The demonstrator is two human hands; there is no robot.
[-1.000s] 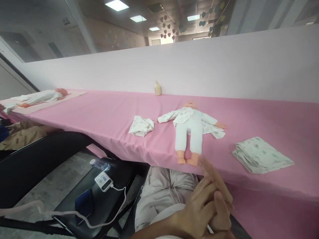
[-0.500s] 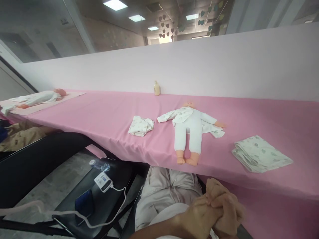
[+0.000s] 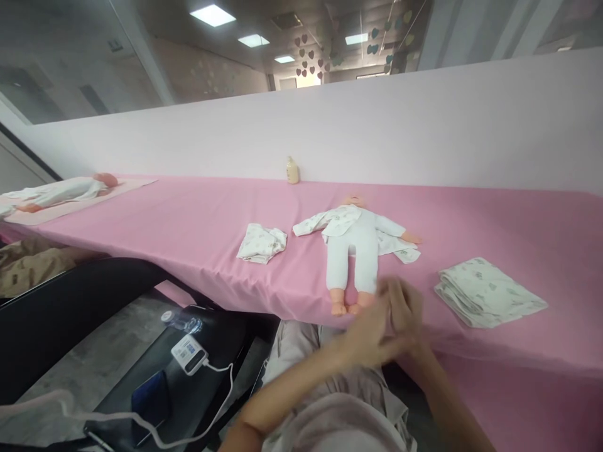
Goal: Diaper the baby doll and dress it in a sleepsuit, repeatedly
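Observation:
My left hand and my right hand are pressed against each other above the table's front edge. Both are smeared by motion, so their fingers cannot be made out well, and I see no object between them. Just behind them lies a baby doll on its back, feet toward me. White clothing covers its body and legs. A patterned baby shirt is on the arm at the left and spreads out under the doll to the right.
A folded patterned cloth lies right, a smaller folded cloth left. Against the wall stands a lotion bottle. Another doll is far left. A chair holds a water bottle, a white device and a phone.
My clasped hands have risen from my lap and moved forward, toward the doll's feet. The view has shifted slightly. Doll and cloths lie as before.

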